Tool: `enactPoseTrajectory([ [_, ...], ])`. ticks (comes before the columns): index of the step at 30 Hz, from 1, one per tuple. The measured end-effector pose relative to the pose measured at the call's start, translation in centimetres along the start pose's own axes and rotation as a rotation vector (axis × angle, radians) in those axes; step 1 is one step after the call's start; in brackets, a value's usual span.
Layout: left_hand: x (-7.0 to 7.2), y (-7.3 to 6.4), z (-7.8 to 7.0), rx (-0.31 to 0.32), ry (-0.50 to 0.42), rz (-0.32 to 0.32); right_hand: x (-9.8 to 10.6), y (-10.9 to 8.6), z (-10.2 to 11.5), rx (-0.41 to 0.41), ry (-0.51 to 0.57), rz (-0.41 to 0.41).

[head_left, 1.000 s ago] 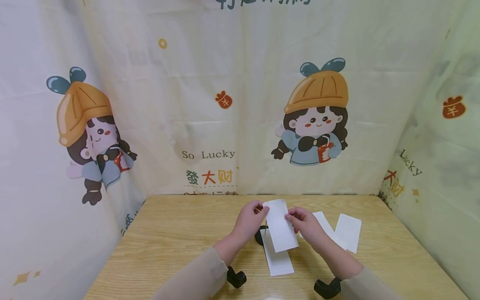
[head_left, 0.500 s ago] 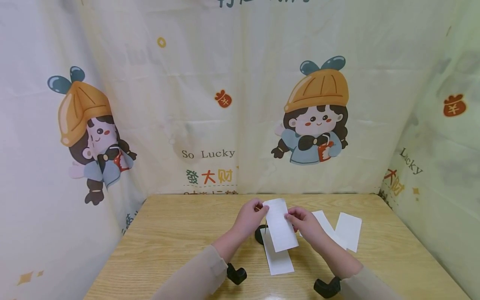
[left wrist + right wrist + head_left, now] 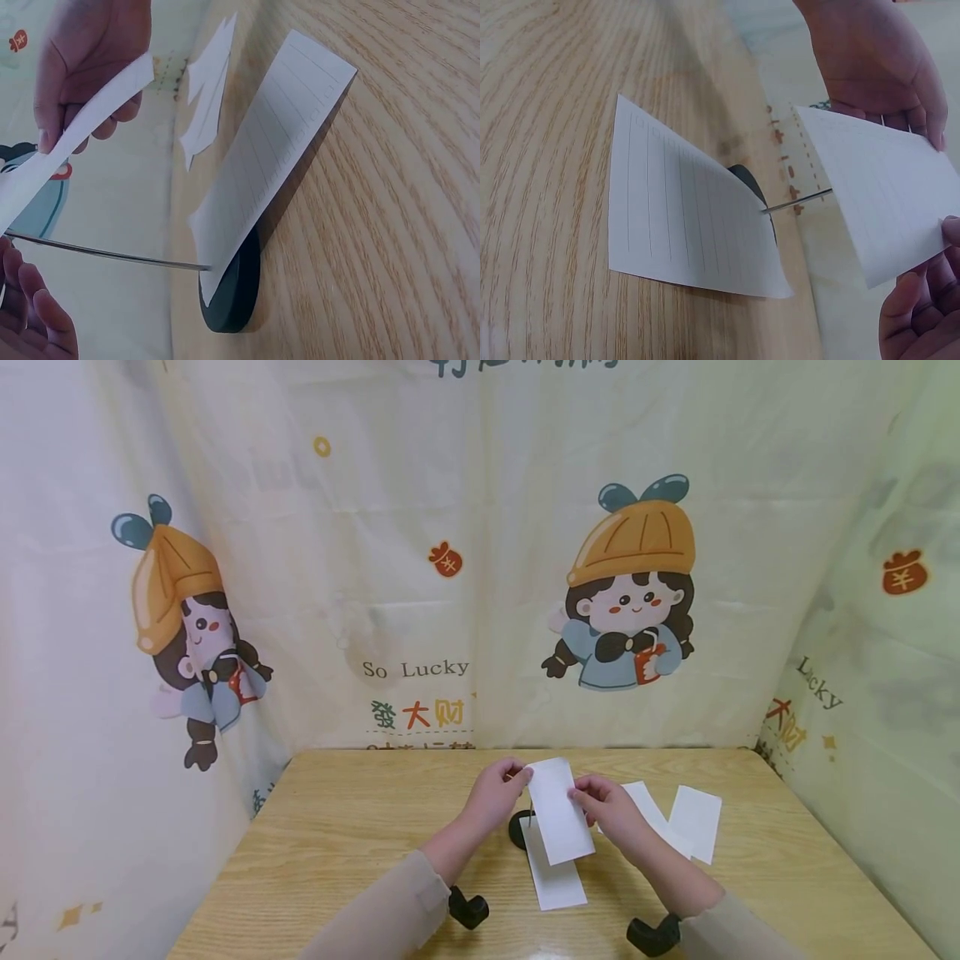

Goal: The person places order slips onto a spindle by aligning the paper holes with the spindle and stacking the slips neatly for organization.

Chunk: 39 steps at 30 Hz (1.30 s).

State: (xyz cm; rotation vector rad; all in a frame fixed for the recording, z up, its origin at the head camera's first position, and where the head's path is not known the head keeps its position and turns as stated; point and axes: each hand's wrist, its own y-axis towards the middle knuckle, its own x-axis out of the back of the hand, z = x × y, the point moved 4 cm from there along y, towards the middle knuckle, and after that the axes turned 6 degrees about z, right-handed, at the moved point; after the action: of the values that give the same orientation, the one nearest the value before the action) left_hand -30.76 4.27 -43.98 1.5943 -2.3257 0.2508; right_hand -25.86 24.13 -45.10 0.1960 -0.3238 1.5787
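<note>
In the head view my left hand [image 3: 491,797] pinches the upper left corner of a white paper slip [image 3: 561,822], and my right hand [image 3: 611,810] pinches its right edge. The slip hangs tilted above the table. Below it stands a bill spike with a round black base [image 3: 236,292] and a thin metal rod [image 3: 112,253]. The rod's upper end reaches the held slip, its tip hidden there in the right wrist view. A lined paper slip [image 3: 682,210] is pierced near one end by the rod and slants from the base to the table.
More white slips [image 3: 696,822] lie overlapping on the wooden table [image 3: 360,827] at the right. Black angled pieces [image 3: 468,910] sit under both wrists. A printed curtain [image 3: 510,610] hangs behind the table and along both sides.
Both hands hold the slip almost still, the left hand shifting very slightly left. The left side curtain's printed figure has drifted a little to the right.
</note>
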Motion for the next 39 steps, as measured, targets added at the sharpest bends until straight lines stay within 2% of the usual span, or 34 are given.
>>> enactPoseTrajectory([
  [9, 0.2, -0.1, -0.3, -0.010, 0.005, 0.000, -0.2, 0.2, -0.4, -0.005, -0.009, 0.002],
  [19, 0.0, 0.2, 0.4, -0.035, 0.015, -0.001, -0.7, 0.4, -1.0, -0.006, 0.008, -0.003],
  [31, 0.0, 0.0, 0.3, -0.022, 0.048, 0.003, -0.9, 0.4, -1.1, -0.024, -0.013, -0.003],
  [39, -0.1, 0.1, 0.7, -0.057, 0.077, -0.009, -0.9, 0.5, -1.4, -0.017, -0.035, 0.003],
])
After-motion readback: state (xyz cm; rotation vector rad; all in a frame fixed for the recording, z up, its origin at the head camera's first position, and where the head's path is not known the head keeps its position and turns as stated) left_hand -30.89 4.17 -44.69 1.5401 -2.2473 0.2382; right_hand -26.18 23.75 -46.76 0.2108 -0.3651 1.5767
